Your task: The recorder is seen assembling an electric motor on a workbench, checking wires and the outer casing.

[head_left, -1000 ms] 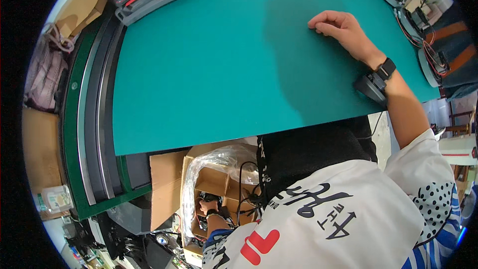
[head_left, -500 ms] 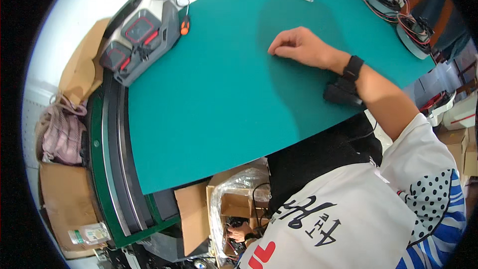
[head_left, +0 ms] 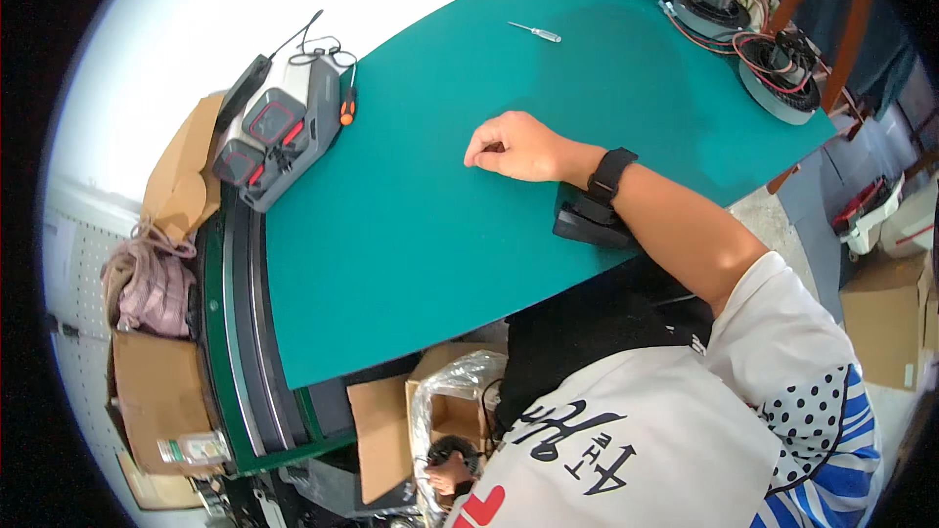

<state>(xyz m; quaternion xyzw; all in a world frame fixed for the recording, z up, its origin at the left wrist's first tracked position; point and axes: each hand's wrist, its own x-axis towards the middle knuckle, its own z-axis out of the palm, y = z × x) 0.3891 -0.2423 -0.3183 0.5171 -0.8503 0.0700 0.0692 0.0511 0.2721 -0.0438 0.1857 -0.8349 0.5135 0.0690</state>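
The left hand (head_left: 450, 474) touches a half-hidden dark part (head_left: 451, 446) — I cannot tell its grip — the right hand (head_left: 523, 148) curled closed.

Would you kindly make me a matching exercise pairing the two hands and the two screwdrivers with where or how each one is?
Column one:
1. Left hand
2. Right hand
3. Clear-handled screwdriver
4. Orange-handled screwdriver

Column two:
A. Beside the grey two-bay device
B. Fingers curled, over the green mat, black strap at the wrist
C. At a black round part in the open cardboard box
D. Lying by itself toward the mat's far edge

Pairs: 1-C, 2-B, 3-D, 4-A
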